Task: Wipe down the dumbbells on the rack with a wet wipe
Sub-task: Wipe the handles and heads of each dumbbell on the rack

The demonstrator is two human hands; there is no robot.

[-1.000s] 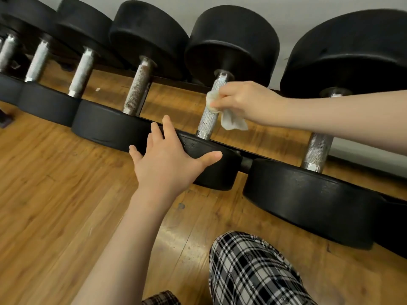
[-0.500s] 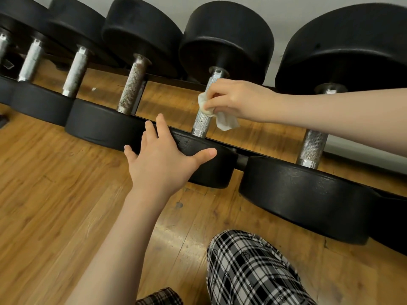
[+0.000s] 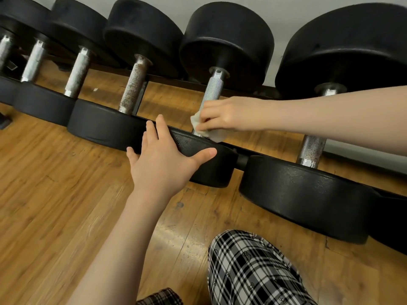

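Note:
Several black dumbbells with knurled metal handles lie side by side on a low rack (image 3: 242,160). My right hand (image 3: 226,113) grips a crumpled white wet wipe (image 3: 211,130) around the lower end of one dumbbell's handle (image 3: 212,89), close to its near head. My left hand (image 3: 163,164) rests flat on that near black head (image 3: 211,170), fingers straight and thumb spread along its edge. The wipe hides the bottom of the handle.
A much larger dumbbell (image 3: 312,148) lies just to the right, smaller ones (image 3: 132,91) run off to the left. The rack stands on a wooden floor (image 3: 55,194) against a pale wall (image 3: 282,16). My plaid-trousered knee (image 3: 253,269) is at the bottom.
My right hand has slid the wipe down the handle from its upper end to the lower end near the front head. My left hand has stayed on the head.

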